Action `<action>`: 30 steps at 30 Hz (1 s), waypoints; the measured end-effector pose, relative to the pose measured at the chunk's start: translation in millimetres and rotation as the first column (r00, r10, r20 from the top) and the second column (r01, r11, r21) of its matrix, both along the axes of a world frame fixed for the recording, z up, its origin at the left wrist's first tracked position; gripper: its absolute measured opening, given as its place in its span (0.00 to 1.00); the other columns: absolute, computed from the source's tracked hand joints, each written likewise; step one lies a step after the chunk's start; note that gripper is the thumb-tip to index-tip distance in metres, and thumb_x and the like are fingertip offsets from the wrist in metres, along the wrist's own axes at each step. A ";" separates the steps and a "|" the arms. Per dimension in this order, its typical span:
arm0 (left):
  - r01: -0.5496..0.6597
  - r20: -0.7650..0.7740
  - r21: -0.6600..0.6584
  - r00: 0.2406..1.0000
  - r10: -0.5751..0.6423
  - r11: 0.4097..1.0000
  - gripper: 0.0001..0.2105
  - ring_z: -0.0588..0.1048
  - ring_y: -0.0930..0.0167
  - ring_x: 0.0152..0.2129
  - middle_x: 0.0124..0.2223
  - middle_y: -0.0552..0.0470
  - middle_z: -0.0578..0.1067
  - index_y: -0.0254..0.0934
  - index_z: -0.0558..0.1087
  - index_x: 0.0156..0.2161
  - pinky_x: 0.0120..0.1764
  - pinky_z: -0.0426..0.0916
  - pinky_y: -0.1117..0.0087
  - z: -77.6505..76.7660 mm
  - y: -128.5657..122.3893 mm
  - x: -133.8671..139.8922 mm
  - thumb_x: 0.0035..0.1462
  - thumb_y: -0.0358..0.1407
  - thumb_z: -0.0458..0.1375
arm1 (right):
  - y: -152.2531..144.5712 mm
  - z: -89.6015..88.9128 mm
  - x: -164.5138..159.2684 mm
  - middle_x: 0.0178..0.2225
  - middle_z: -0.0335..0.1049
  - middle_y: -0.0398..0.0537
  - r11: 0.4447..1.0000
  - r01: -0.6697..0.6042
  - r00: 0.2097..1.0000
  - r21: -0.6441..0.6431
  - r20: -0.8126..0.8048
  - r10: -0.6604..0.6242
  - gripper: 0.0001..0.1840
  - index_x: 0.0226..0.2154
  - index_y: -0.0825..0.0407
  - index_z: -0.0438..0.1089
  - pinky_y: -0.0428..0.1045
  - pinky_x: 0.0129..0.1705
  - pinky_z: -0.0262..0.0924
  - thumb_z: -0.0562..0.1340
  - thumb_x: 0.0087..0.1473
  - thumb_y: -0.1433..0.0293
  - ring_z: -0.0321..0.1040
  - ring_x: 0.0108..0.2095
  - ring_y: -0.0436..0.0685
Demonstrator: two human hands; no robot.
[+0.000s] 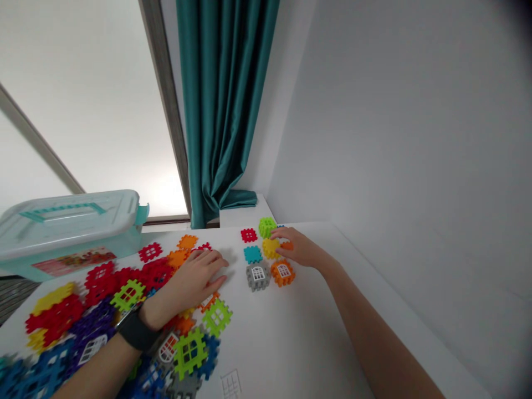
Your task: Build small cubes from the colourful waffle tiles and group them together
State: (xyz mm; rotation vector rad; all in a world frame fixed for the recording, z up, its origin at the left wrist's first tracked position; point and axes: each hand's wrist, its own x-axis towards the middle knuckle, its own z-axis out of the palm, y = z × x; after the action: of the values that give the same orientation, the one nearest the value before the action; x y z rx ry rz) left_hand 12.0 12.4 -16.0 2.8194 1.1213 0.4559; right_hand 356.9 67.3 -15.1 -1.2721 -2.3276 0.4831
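Observation:
My left hand (199, 280), with a dark watch on its wrist, lies over the right edge of a pile of interlocking plastic building blocks. Its fingers are loosely extended, with thumb and forefinger apart. At the right, my right hand (297, 246) has thumb and forefinger at the edges of a yellow block (270, 249). Around that block are a lime green cube (266, 227), a flat red piece (249, 235), a flat turquoise piece (252, 255), a grey block with a white window (258, 276) and an orange one (283, 272). An orange piece is partly hidden behind my right fingers.
A lidded storage box (83, 230) stands at the table's far left. Red, purple, blue and green pieces heap up at the left, with a lime green window piece (190, 353) near the front. A small grid drawing (231, 384) marks the white tabletop. A wall runs along the right.

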 end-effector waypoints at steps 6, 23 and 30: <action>-0.102 -0.077 -0.075 0.992 0.096 0.992 0.14 0.76 0.62 0.46 0.49 0.47 0.76 0.41 0.74 0.51 0.50 0.67 0.60 20.2 7.2 -26.5 0.66 0.43 0.53 | -17.1 14.6 -39.6 0.53 0.74 0.50 0.991 -0.094 0.996 0.095 0.015 0.093 0.17 0.50 0.45 0.73 0.62 0.64 0.55 0.63 0.57 0.68 0.67 0.57 0.62; -0.182 -0.062 -0.070 0.982 0.178 0.981 0.10 0.75 0.62 0.48 0.51 0.48 0.76 0.43 0.74 0.50 0.52 0.67 0.60 27.4 -23.7 -82.5 0.66 0.37 0.56 | -60.2 25.4 -146.6 0.50 0.75 0.52 0.946 -0.305 0.950 0.114 0.111 0.293 0.12 0.47 0.48 0.73 0.61 0.59 0.58 0.58 0.63 0.69 0.68 0.52 0.63; -0.239 -0.005 0.022 0.971 0.239 0.971 0.08 0.74 0.63 0.47 0.49 0.47 0.76 0.41 0.75 0.47 0.51 0.68 0.59 14.0 -53.7 -98.3 0.65 0.36 0.56 | -65.5 3.6 -183.2 0.48 0.76 0.50 0.948 -0.312 0.949 0.055 0.070 0.308 0.11 0.45 0.47 0.72 0.58 0.56 0.61 0.58 0.62 0.72 0.69 0.51 0.61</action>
State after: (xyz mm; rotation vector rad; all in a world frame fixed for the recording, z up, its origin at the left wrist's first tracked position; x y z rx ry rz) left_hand -86.4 -41.3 -1.9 2.7152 1.4752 0.4761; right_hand 173.7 1.8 -11.5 -0.9035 -2.5871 0.4683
